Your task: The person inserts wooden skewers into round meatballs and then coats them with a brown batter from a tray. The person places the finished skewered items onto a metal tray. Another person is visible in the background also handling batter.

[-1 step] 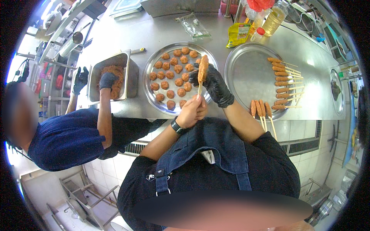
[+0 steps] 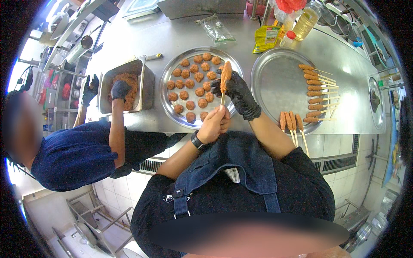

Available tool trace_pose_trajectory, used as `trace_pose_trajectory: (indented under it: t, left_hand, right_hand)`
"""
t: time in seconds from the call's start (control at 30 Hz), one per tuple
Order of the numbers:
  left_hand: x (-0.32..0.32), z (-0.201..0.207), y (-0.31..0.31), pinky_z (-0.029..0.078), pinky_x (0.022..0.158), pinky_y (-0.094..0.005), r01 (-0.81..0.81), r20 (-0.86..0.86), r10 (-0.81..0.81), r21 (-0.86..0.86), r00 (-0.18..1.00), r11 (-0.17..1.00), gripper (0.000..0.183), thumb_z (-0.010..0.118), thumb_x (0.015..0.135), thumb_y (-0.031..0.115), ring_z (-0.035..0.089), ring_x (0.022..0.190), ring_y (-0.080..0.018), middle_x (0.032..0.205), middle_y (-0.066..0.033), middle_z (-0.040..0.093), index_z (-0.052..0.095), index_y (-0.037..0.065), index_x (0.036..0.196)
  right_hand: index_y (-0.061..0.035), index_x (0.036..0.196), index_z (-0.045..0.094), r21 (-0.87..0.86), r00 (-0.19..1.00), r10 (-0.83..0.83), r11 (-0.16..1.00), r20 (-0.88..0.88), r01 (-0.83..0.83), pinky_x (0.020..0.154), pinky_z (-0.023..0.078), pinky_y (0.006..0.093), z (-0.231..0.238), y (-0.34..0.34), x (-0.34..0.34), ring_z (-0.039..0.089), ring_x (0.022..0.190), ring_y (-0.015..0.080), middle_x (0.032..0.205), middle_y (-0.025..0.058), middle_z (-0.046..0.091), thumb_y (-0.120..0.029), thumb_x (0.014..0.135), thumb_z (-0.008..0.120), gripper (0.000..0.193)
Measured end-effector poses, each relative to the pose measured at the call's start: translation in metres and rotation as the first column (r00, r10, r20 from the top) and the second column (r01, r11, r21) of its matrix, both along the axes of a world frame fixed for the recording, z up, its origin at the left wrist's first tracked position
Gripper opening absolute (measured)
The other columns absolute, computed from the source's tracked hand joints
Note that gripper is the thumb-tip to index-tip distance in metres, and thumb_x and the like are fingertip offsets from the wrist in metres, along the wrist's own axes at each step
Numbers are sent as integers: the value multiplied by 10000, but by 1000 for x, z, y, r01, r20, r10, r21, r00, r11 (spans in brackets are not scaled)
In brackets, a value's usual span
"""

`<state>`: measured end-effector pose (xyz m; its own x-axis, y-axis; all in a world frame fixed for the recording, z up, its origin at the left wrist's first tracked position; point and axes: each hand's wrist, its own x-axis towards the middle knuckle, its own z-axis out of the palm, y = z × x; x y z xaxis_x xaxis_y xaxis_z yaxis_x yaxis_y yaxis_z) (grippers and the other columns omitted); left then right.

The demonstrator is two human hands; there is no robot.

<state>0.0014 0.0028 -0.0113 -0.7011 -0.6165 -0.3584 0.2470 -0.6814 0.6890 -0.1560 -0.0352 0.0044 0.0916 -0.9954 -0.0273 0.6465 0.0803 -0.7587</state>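
My bare left hand [image 2: 214, 124] is closed round the lower part of a wooden stick. On it, pointing up, is a long shaped piece of minced meat, a meat skewer [image 2: 226, 77]. My right hand [image 2: 239, 94], in a black glove, curls round the meat from behind, its fingers partly hidden. Beneath them lies a round metal tray [image 2: 189, 50] with several meatballs [image 2: 199, 76]. To the right, a second round tray [image 2: 275, 86] bears several finished skewers [image 2: 316, 88] along its right side. More skewers [image 2: 288, 121] rest on its near rim, sticks pointing toward me.
At left, a co-worker's gloved hand [image 2: 120, 90] reaches into minced meat [image 2: 129, 79] in a deep steel pan [image 2: 148, 86]. Behind the trays are a yellow packet [image 2: 265, 39], an oil bottle [image 2: 304, 26], a clear plastic bag [image 2: 216, 29] and a yellow-ended handle [image 2: 154, 56].
The skewer and my gloved right hand have shifted very slightly. My left hand keeps its hold on the stick.
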Motion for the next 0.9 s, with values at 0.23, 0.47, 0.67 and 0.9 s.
trace_pose_trajectory:
  t: [0.23, 0.47, 0.67, 0.9]
  left_hand:
    - [-6, 1, -8, 242, 438, -197, -85, 232, 147, -256, 962, 963, 317, 360, 1008, 356, 306, 522, -45, 665, 58, 367, 484, 99, 868]
    - [1, 6, -8, 200, 413, -200, 8, -143, 7, 103, 990, 995, 359, 364, 996, 402, 237, 482, -47, 613, 58, 277, 437, 118, 790]
    - [4, 7, -11, 172, 391, -189, 145, -389, -69, 168, 919, 975, 381, 362, 984, 442, 218, 477, -45, 615, 55, 270, 421, 130, 774]
    - [6, 8, -11, 172, 391, -189, 166, -436, -63, 204, 898, 965, 387, 368, 979, 455, 215, 476, -45, 613, 54, 268, 423, 130, 777]
  right_hand:
    - [-9, 1041, 592, -40, 889, -189, 981, -416, 190, 746, 520, 265, 4, -3, 19, 609, 838, 112, 925, 48, 653, -83, 771, 735, 314]
    - [26, 1087, 581, 10, 912, -21, 1000, -409, 27, 760, 501, 260, 17, 0, 7, 616, 802, 127, 889, 66, 663, -125, 833, 672, 308]
    - [31, 1124, 571, -65, 955, -31, 998, -296, 12, 825, 485, 296, 4, 0, 4, 627, 865, 170, 929, 95, 661, -215, 913, 573, 324]
    - [32, 1197, 534, -72, 999, -19, 997, -50, 16, 849, 483, 307, -14, -3, 6, 628, 949, 193, 1083, 126, 631, -215, 930, 551, 364]
